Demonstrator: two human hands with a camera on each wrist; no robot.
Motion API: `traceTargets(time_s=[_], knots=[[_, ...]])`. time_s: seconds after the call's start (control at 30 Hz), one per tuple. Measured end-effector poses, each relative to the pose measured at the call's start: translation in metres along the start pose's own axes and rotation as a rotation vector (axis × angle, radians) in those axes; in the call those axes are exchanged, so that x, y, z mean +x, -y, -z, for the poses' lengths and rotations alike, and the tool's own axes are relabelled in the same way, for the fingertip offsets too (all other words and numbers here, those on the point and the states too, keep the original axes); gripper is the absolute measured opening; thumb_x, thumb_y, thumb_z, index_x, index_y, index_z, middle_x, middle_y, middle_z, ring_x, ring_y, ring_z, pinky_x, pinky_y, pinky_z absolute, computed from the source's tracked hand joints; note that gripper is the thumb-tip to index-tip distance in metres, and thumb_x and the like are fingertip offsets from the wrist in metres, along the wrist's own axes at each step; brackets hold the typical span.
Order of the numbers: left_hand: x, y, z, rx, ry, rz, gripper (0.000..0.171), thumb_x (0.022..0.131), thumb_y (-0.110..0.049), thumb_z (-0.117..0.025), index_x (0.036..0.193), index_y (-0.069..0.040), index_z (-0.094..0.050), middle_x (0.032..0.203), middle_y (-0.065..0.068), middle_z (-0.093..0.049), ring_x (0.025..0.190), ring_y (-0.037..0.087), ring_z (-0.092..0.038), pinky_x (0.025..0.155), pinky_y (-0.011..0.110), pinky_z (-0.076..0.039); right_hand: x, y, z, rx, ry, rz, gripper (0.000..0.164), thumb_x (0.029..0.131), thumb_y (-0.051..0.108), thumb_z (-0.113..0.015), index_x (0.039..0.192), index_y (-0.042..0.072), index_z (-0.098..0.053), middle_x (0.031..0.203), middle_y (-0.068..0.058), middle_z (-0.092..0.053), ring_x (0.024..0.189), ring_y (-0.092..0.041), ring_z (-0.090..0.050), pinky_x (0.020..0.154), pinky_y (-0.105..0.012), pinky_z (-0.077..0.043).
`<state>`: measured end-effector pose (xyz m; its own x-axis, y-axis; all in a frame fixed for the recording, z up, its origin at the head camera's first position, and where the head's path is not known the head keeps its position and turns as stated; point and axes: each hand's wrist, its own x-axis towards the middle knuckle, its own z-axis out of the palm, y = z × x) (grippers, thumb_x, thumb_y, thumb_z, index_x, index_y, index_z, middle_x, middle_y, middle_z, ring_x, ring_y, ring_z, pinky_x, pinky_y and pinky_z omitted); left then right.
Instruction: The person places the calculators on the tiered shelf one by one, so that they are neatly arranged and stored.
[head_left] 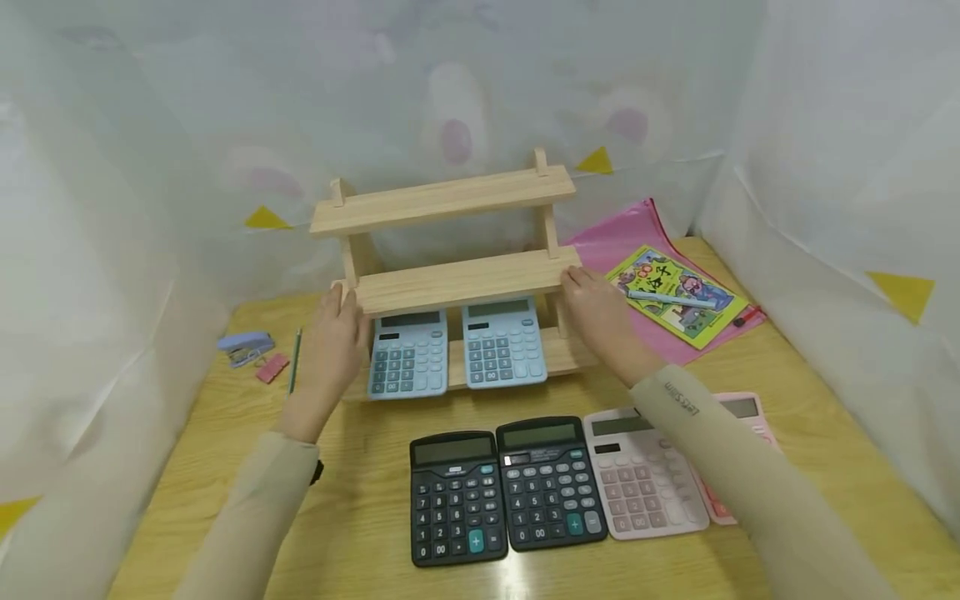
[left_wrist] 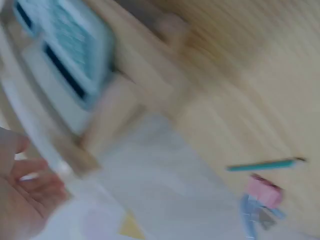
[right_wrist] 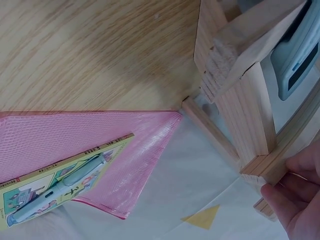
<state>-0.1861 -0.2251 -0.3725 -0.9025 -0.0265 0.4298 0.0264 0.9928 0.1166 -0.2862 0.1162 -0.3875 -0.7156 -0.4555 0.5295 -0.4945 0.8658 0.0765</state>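
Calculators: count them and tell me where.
6: two blue calculators on the bottom level of the shelf; two black calculators and two pink calculators on the table, the pink ones partly behind the right sleeve. Others might be hidden.

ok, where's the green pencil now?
Head view, left side: the green pencil lies on the table between the pink binder clip and the left hand.

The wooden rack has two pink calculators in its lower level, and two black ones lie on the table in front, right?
No: the calculators in the wooden rack are light blue, not pink, as the head view shows. The rest is right.
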Motion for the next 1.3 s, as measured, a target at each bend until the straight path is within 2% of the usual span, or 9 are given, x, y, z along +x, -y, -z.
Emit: traceTargets(time_s=[0.1,0.2,0.4,0.5,0.6,0.73,0.87,0.97,1.3], knots=[[-0.002,0.028,-0.010,-0.032,-0.098,-0.045,0.031,0.090,-0.015,-0.057,0.114,0.004,-0.061,0.123,0.024,-0.058,0.111,0.040,-0.056,0.089,0.053,-0.049,-0.002,-0.001,0.000,-0.009,-0.026,0.002,0.025,0.087,0.004,-0.059,0.111,-0.001,-0.063,0.115,-0.016,-0.065,0.102,-0.031,-0.064,0.087,-0.040,-0.053],[-0.004,0.039,-0.019,0.003,-0.173,-0.120,0.026,0.087,-0.015,-0.063,0.105,0.004,-0.066,0.110,0.022,-0.066,0.099,0.038,-0.063,0.081,0.048,-0.053,-0.001,0.001,0.000,-0.013,-0.019,0.006,0.025,0.087,0.004,-0.059,0.111,-0.001,-0.063,0.115,-0.016,-0.065,0.103,-0.030,-0.064,0.088,-0.039,-0.053],[-0.001,0.040,-0.026,0.006,-0.245,-0.144,0.025,0.085,-0.019,-0.066,0.093,0.005,-0.068,0.100,0.022,-0.069,0.089,0.037,-0.067,0.075,0.045,-0.056,-0.008,-0.003,0.017,0.186,0.194,-0.135,0.045,0.088,0.017,-0.059,0.130,0.001,-0.050,0.136,-0.021,-0.048,0.124,-0.036,-0.048,0.103,-0.047,-0.041],[0.003,0.038,-0.026,-0.005,-0.243,-0.153,0.026,0.086,-0.021,-0.065,0.088,0.004,-0.069,0.096,0.022,-0.070,0.082,0.036,-0.068,0.067,0.044,-0.056,-0.033,-0.015,0.049,0.305,0.300,-0.229,0.061,0.087,0.026,-0.061,0.137,-0.001,-0.040,0.144,-0.027,-0.034,0.133,-0.043,-0.032,0.109,-0.055,-0.029],[0.006,0.039,-0.024,0.007,-0.247,-0.166,0.027,0.087,-0.023,-0.064,0.085,0.003,-0.070,0.093,0.021,-0.070,0.077,0.035,-0.068,0.062,0.043,-0.056,-0.071,-0.030,0.086,0.327,0.398,-0.292,0.069,0.088,0.035,-0.058,0.139,-0.005,-0.033,0.146,-0.032,-0.026,0.135,-0.048,-0.023,0.110,-0.061,-0.022],[0.005,0.044,-0.023,0.022,-0.258,-0.165,0.028,0.086,-0.024,-0.065,0.085,0.003,-0.070,0.092,0.021,-0.071,0.077,0.035,-0.068,0.061,0.043,-0.056,-0.131,-0.052,0.111,0.301,0.585,-0.441,0.090,0.088,0.054,-0.051,0.139,-0.014,-0.023,0.142,-0.041,-0.017,0.130,-0.057,-0.019,0.105,-0.067,-0.019],[0.004,0.047,-0.021,0.035,-0.263,-0.166,0.029,0.087,-0.025,-0.064,0.084,0.003,-0.070,0.091,0.019,-0.071,0.075,0.034,-0.069,0.058,0.043,-0.055,-0.183,-0.067,0.111,0.265,0.766,-0.558,0.112,0.080,0.068,-0.050,0.135,-0.023,-0.013,0.131,-0.053,-0.015,0.119,-0.066,-0.022,0.097,-0.071,-0.024],[0.004,0.048,-0.020,0.050,-0.271,-0.175,0.029,0.087,-0.026,-0.064,0.082,0.002,-0.069,0.090,0.019,-0.071,0.073,0.034,-0.069,0.055,0.042,-0.055,-0.208,-0.069,0.102,0.296,0.817,-0.597,0.120,0.077,0.069,-0.054,0.134,-0.026,-0.006,0.127,-0.057,-0.014,0.113,-0.070,-0.023,0.091,-0.073,-0.028],[0.004,0.047,-0.019,0.055,-0.277,-0.194,0.026,0.086,-0.024,-0.066,0.081,0.002,-0.069,0.089,0.018,-0.072,0.070,0.033,-0.069,0.052,0.041,-0.054,-0.233,-0.069,0.087,0.327,0.818,-0.666,0.127,0.074,0.069,-0.058,0.135,-0.023,0.005,0.130,-0.056,-0.008,0.110,-0.073,-0.021,0.089,-0.074,-0.029]])
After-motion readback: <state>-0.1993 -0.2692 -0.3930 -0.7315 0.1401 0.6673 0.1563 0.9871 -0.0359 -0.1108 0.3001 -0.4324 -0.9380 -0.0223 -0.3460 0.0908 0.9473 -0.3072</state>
